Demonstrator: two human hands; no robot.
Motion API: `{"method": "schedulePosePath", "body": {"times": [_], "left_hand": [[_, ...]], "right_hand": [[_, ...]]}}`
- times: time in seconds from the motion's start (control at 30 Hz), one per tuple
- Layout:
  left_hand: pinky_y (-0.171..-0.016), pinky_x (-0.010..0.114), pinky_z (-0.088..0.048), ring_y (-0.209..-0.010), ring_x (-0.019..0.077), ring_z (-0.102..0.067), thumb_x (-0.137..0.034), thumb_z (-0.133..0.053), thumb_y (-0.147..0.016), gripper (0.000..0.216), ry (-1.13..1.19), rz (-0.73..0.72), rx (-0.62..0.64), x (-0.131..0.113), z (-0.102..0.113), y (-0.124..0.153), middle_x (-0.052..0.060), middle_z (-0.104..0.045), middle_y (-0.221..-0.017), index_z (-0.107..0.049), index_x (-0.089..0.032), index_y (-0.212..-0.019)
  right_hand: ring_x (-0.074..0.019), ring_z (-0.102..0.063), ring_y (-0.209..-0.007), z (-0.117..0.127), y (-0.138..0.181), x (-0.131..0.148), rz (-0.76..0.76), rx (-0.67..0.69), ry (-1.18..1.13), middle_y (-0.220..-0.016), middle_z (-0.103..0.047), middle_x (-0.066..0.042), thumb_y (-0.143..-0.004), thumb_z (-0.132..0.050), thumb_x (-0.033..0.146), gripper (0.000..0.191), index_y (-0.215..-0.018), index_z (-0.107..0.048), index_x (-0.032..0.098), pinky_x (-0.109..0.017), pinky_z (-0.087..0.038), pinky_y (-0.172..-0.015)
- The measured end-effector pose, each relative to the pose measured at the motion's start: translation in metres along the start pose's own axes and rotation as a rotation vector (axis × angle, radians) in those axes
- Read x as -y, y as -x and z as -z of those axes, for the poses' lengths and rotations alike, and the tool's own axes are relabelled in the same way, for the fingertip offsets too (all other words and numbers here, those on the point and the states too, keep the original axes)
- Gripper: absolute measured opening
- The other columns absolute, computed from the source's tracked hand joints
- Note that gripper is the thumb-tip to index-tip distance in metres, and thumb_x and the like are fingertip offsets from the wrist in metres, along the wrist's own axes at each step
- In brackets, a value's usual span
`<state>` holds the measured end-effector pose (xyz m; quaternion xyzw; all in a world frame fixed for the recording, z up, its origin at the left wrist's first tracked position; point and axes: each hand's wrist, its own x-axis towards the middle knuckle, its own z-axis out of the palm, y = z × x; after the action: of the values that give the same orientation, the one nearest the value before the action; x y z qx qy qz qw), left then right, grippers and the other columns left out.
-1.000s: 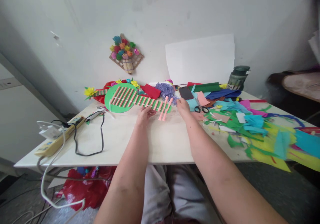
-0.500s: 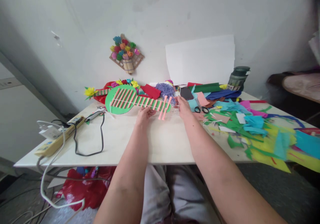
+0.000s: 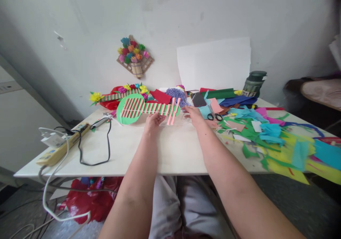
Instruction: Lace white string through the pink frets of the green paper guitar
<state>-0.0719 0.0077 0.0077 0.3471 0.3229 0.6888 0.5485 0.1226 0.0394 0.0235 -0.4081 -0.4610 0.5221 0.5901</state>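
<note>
My left hand (image 3: pixel 155 121) is closed around the lower edge of a green paper guitar (image 3: pixel 129 119) at its neck. Pink paper rolls lie in rows across its body and neck, and longer pink pegs (image 3: pixel 173 111) cross the head at the right end. A thin white string (image 3: pixel 135 110) runs lengthwise over the rolls. Just right of the guitar's head, my right hand (image 3: pixel 194 116) has its fingers drawn together, apparently on the thin string; the fingertips are small and partly blurred.
Scissors (image 3: pixel 214 117), a phone (image 3: pixel 198 99) and paper scraps (image 3: pixel 266 132) lie to the right. Purple shredded strands (image 3: pixel 177 96) and a flower-decorated guitar (image 3: pixel 117 96) are behind. A power strip (image 3: pixel 64 144) with cables sits left; a dark jar (image 3: pixel 254 83) stands at the back right.
The green guitar has shifted slightly right and tilted a little, its head end rising. My right hand has moved slightly down, with its fingers near the head.
</note>
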Motion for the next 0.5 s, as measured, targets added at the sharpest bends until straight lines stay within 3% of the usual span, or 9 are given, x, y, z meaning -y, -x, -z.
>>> {"method": "schedulePosePath", "body": {"times": [0.07,0.2,0.37,0.5], "left_hand": [[-0.064,0.025,-0.052,-0.062,0.0145,-0.064,-0.018,-0.055,-0.072,0.005,0.011,0.007,-0.007,-0.0005,0.0,-0.0003,0.004,-0.063,-0.06,-0.056,-0.013,-0.071],[-0.066,0.025,-0.052,-0.063,0.0139,-0.064,-0.018,-0.053,-0.074,0.005,0.019,0.003,-0.021,-0.0006,0.0006,-0.0014,0.003,-0.063,-0.062,-0.056,-0.014,-0.075],[-0.067,0.024,-0.052,-0.064,0.013,-0.064,-0.016,-0.052,-0.076,0.006,0.045,-0.002,-0.043,-0.0012,0.0,-0.0014,0.002,-0.062,-0.062,-0.058,-0.014,-0.076],[-0.064,0.022,-0.052,-0.063,0.0127,-0.064,-0.014,-0.051,-0.076,0.007,0.06,0.005,-0.058,-0.0017,-0.0012,-0.0004,0.002,-0.061,-0.058,-0.057,-0.013,-0.073]], "right_hand": [[-0.0068,-0.049,-0.048,-0.0004,0.0,0.0001,-0.01,0.038,-0.017,-0.063,-0.061,-0.002,-0.073,-0.06,0.037,0.023,-0.073,-0.06,0.013,-0.018,-0.031,-0.037],[-0.0046,-0.032,-0.032,-0.0018,0.0031,0.0012,-0.003,0.122,-0.019,-0.038,-0.041,0.008,-0.074,-0.059,0.038,0.025,-0.081,-0.058,0.014,-0.018,-0.018,-0.033],[-0.0044,-0.04,-0.037,-0.0035,0.0059,0.0032,-0.042,0.226,-0.041,-0.049,-0.051,0.004,-0.073,-0.058,0.028,0.015,-0.08,-0.056,0.015,-0.017,-0.028,-0.037],[-0.0014,-0.022,-0.031,-0.003,0.0061,0.0037,-0.053,0.237,-0.066,-0.045,-0.04,0.008,-0.078,-0.053,0.03,0.016,-0.086,-0.056,0.016,-0.016,-0.01,-0.033]]}}
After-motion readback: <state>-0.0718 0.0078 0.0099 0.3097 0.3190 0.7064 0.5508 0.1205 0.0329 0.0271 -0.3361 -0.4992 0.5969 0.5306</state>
